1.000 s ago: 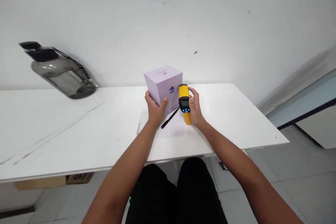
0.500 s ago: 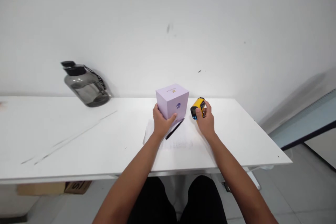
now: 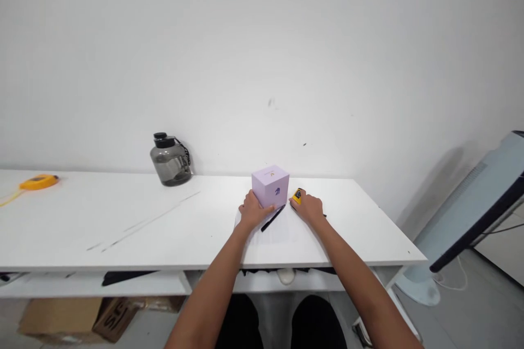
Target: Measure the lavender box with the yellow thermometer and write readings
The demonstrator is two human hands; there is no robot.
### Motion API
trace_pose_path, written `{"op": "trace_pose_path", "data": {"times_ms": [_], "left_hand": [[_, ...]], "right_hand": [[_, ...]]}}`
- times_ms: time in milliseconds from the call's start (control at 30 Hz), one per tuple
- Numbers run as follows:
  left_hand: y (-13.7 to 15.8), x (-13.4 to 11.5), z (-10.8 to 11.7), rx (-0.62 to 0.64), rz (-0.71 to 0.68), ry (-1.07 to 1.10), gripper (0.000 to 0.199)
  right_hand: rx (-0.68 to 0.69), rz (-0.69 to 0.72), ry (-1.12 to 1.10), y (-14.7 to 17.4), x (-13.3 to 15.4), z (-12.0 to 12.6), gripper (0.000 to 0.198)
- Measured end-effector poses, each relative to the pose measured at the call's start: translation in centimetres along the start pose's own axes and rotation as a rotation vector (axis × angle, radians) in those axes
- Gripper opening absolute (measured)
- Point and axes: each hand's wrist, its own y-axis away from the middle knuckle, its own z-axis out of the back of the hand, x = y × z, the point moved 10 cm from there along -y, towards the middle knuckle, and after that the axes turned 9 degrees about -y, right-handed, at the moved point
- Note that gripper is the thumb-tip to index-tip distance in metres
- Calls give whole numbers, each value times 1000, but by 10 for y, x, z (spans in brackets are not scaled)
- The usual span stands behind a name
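Lilac box (image 3: 270,190): smooth cardboard, matt. Infrared thermometer (image 3: 297,196): plastic casing. Water bottle (image 3: 170,165): translucent plastic, glossy. Tabletop (image 3: 164,234): smooth, with soft sheen. Carton (image 3: 61,316): plain cardboard, matt.

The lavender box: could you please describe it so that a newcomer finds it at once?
On the long white table, look right of the grey water bottle. The left hand holds the lavender box there, just beyond a black pen. Unlike its neighbours, it is a flat-sided block with a dark emblem on its front.
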Motion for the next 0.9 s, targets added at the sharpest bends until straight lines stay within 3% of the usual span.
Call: {"op": "trace_pose_path", "data": {"times_ms": [133, 200, 300, 367, 500, 667, 800, 900], "left_hand": [[13, 6, 0, 29, 5, -38, 79], [18, 10, -1, 30, 18, -43, 80], [23, 13, -1, -1, 5, -45, 83], [24, 13, 1, -37, -22, -49, 82], [23, 16, -1, -51, -42, -45, 84], [13, 18, -4, -38, -74, -8, 87], [5, 16, -5, -35, -101, 86, 81], [2, 17, -6, -37, -94, 116, 82]], "right_hand": [[-124, 134, 109, 16, 15, 17, 44], [-119, 313, 132, 33, 36, 14, 35], [27, 673, 93, 67, 74, -11, 29], [28, 791, 78, 80, 89, -20, 33], [46, 845, 112, 84, 95, -34, 34], [-24, 870, 20, 92, 78, -17, 22], [-32, 630, -295, 86, 42, -5, 24], [-139, 473, -575, 88, 21, 2, 17]]}}
